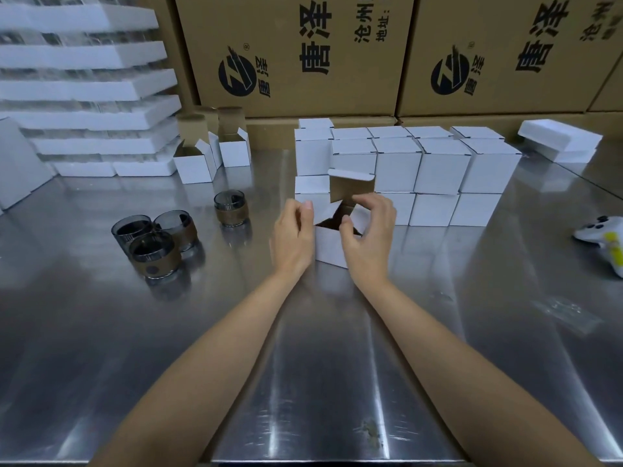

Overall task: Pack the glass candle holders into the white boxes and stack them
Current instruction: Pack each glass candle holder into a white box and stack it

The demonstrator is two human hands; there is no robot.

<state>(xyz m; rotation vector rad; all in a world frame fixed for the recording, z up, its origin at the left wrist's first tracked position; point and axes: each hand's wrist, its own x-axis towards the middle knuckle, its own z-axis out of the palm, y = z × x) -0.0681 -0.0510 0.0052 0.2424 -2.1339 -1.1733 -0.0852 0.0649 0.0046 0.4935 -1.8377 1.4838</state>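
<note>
Left grip, right grip holding white box

The interior of the open white box was masked by its flaps and the right hand; its contents were indeterminate. Right of the box, the white controller was cropped at the frame edge. Behind the box, the printing on the cardboard cartons was cut off. Far left of the box, the foam tray stack was blurred.
</note>
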